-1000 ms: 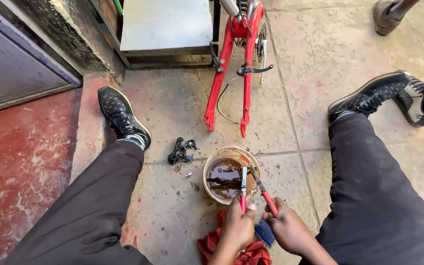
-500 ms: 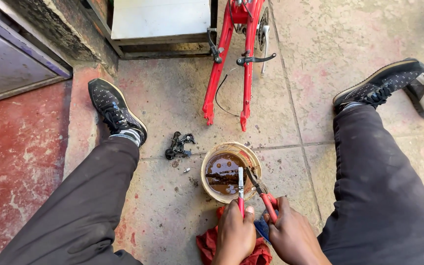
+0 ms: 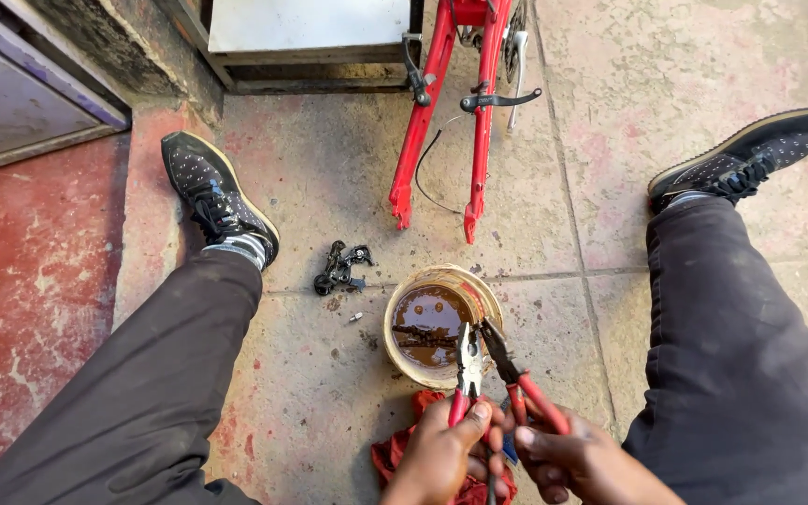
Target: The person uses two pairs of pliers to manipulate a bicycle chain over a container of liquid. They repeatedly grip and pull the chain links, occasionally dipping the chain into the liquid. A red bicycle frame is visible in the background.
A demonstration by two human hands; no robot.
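between the person's outstretched legs, on the stained concrete floor (image 3: 329, 393), both hands work low at the near edge of the view: the left hand (image 3: 441, 454) is closed around the red handle of one pair of pliers (image 3: 466, 367), thumb laid along it, and the right hand (image 3: 580, 458) is wrapped around the red handles of a second pair of pliers (image 3: 509, 369), whose dark noses angle up toward the first. both tool tips meet just over the near rim of a small round tub (image 3: 441, 323) filled with murky brown liquid; whatever they pinch between them is too small to make out, possibly a chain link or small fitting. a red rag (image 3: 404, 449) lies crumpled under the hands, touching the tub's near side. beyond the tub, toward the left shoe, sits a greasy black derailleur (image 3: 340, 268) with a loose screw or two near it, and farther off a red bicycle frame (image 3: 446, 112) stands against a metal cabinet (image 3: 310, 28). the step in hand looks like prying or gripping a small part over the cleaning bath; the next move would seem to call for a steady opposing squeeze from both tools, kept above the liquid so nothing drops out of reach.
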